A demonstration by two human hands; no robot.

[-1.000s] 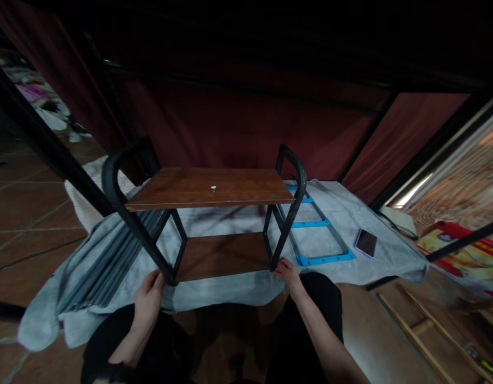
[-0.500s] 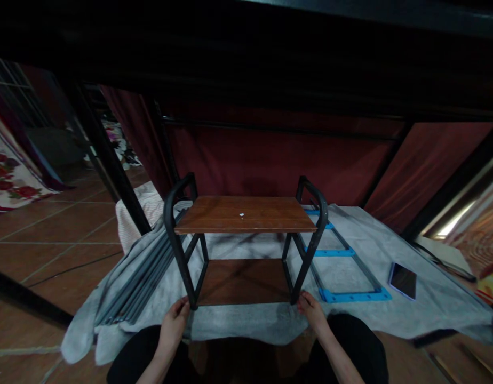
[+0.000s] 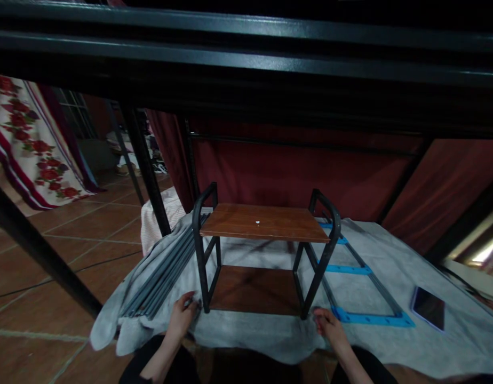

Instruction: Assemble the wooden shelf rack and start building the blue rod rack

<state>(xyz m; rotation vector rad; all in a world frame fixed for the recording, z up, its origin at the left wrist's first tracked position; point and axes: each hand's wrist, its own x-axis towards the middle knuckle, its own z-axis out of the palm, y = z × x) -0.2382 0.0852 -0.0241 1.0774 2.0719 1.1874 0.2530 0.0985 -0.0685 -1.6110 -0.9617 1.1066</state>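
Note:
A small two-tier rack (image 3: 264,222) with brown wooden shelves and black metal side frames stands on a grey cloth (image 3: 250,333) on the floor. My left hand (image 3: 182,318) rests at the foot of the rack's front left leg, fingers curled on the cloth beside it. My right hand (image 3: 330,327) lies by the front right leg, fingers bent and touching the cloth. Neither hand clearly grips the legs.
A bundle of grey metal bars (image 3: 162,277) lies left of the rack. A ladder-like frame with blue end pieces (image 3: 364,293) lies to the right, and a phone (image 3: 429,308) beyond it. Black bed-frame beams (image 3: 246,58) run overhead; a slanted black post (image 3: 38,250) stands at left.
The view has tilted up and drawn back, so the rack looks smaller and farther. My hands have slipped from the leg bottoms down to the cloth beside them.

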